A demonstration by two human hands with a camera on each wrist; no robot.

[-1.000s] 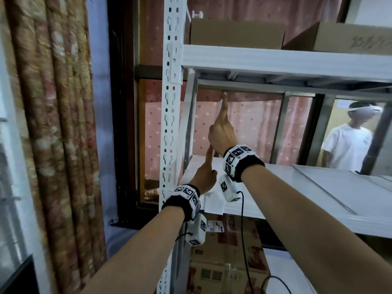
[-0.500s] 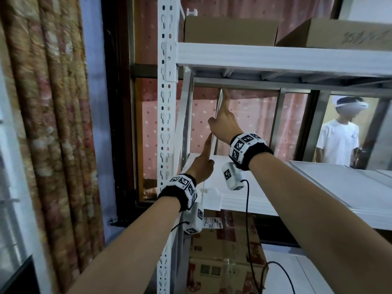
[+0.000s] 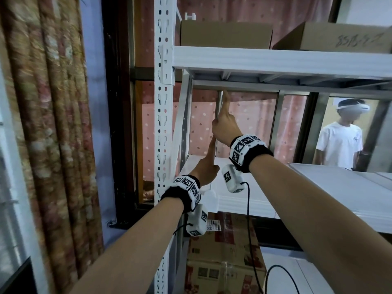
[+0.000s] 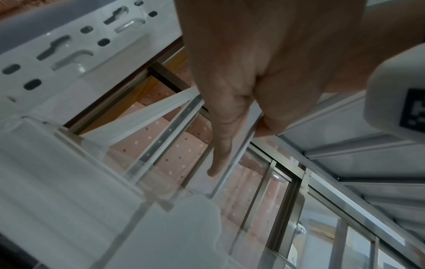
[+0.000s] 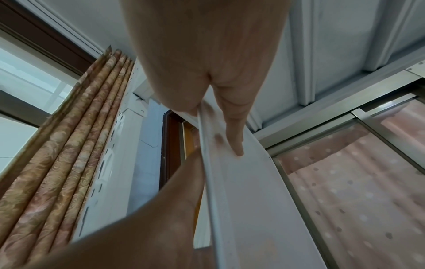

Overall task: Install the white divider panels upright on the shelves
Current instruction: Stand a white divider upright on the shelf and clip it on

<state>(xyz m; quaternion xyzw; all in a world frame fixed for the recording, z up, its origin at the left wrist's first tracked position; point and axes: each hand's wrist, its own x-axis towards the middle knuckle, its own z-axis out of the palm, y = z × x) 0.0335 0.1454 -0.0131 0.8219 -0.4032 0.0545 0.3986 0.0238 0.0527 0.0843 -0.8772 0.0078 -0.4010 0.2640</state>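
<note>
Where the lower shelf (image 3: pixel 244 194) meets the upright post (image 3: pixel 162 115), a white divider panel (image 3: pixel 218 107) stands edge-on between that shelf and the underside of the upper shelf (image 3: pixel 275 58), close to the left end of the bay. Its top reaches up to the metal rail under the upper shelf. To its left lies a narrow gap before a slanted brace (image 3: pixel 177 132) and the post; to its right the bay is open along the shelf, with flat white panels (image 3: pixel 339 183) lying further along.

The right hand (image 3: pixel 226 126) is high on the panel, its index finger straight up along the right face and the thumb on the other side, so the front edge is pinched between them; the right wrist view shows this clearly. The left hand (image 3: pixel 206 168) is lower, index finger laid straight up the left face, with the thumb against the front edge in the left wrist view, a light pinch on the same panel.

The panel is thin, flat and plain white with a rounded front edge, and it looks upright or nearly so.

Cardboard boxes (image 3: pixel 224 35) sit on the upper shelf.
</note>
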